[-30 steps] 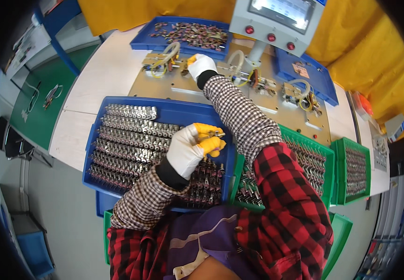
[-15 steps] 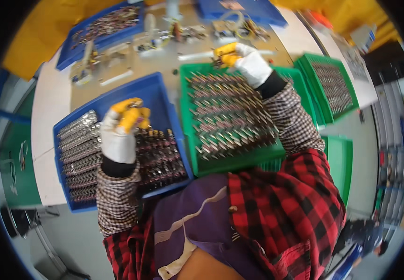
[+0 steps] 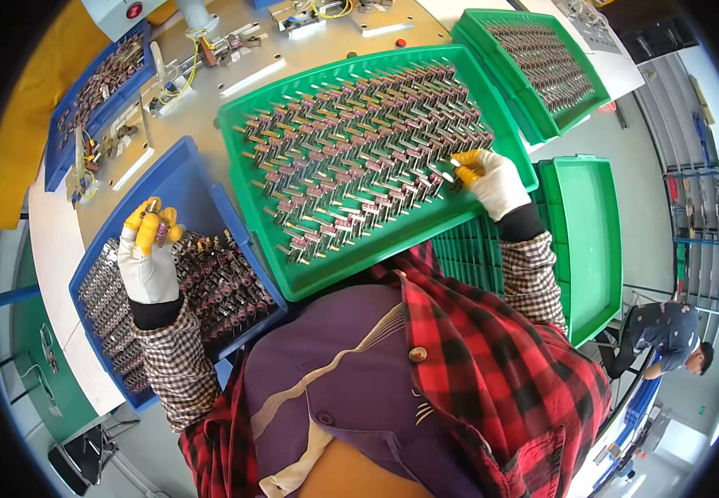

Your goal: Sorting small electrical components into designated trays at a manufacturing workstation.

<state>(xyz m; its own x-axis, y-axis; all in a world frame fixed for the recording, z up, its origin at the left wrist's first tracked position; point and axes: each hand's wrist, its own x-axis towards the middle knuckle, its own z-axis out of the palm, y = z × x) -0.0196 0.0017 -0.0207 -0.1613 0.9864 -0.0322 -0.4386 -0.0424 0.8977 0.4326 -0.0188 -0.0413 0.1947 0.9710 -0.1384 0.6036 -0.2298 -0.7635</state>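
I'm pinching one small part [image 3: 158, 229] in my left hand [image 3: 148, 259] over the blue tray [image 3: 178, 166]; my right hand [image 3: 492, 178] is gripping another at the nearly full green tray [image 3: 492, 83].

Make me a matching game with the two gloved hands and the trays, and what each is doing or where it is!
Things:
1. left hand
2. right hand
3. big green tray
4. blue tray

States:
A. filled with rows of small parts, in the middle
B. pinches a small part above the blue tray
C. fingertips on parts at the green tray's right edge
D. under the left hand

Pairs: 1-B, 2-C, 3-A, 4-D
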